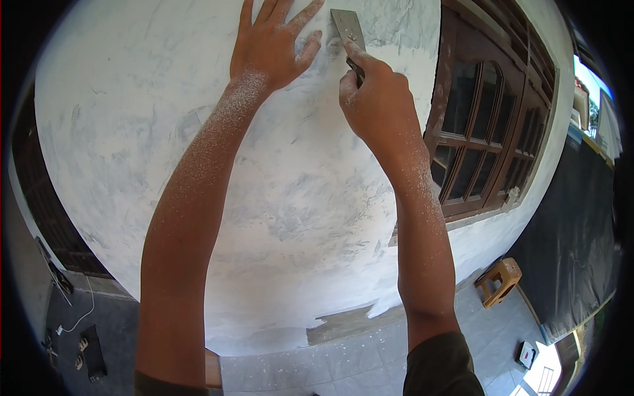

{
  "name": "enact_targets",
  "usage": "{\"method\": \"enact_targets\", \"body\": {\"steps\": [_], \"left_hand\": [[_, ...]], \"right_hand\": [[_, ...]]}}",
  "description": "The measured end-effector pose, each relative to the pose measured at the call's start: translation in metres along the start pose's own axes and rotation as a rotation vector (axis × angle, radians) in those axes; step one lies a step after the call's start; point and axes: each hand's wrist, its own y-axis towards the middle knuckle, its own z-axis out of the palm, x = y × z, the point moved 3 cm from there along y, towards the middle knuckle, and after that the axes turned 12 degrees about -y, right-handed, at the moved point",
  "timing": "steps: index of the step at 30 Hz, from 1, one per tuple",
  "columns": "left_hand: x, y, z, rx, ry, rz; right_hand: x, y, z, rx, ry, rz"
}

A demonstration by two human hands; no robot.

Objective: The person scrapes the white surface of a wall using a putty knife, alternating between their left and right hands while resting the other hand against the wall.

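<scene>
Scraper (351, 33) | points up, leaning slightly left | long axis near-vertical | right grip (381, 96): holding it | left grip (267, 53): spread wide

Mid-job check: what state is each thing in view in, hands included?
Flat grey metal-bladed scraper: held, blade upward.
Bare right hand: closed around scraper, dusty.
Bare left hand: open, fingers spread, dusty.
White-coated wall: patchy, grey showing through.
Brown wooden glass-paned window: appears shut.
Small light-brown stool: standing upright.
Grey tiled floor: speckled with white bits.
</scene>
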Motion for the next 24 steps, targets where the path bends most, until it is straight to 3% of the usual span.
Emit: {"method": "enact_targets", "body": {"steps": [3,8,13,18,24], "left_hand": [[-0.001,-0.001,0.001,0.006,-0.008,-0.005],[-0.001,-0.001,0.000,0.012,0.006,0.015],[-0.002,-0.001,-0.002,0.018,-0.027,-0.004],[-0.001,0.001,0.000,0.022,-0.024,-0.006],[-0.002,0.000,0.002,0.010,-0.022,0.011]], "right_hand": [[-0.005,-0.029,0.009,0.027,0.000,-0.010],[0.003,0.026,0.000,-0.043,0.053,-0.022],[-0.005,-0.033,0.010,0.076,-0.005,0.019],[0.001,0.020,0.003,-0.094,0.016,-0.040],[-0.002,-0.026,0.012,-0.052,0.008,-0.017]]}}
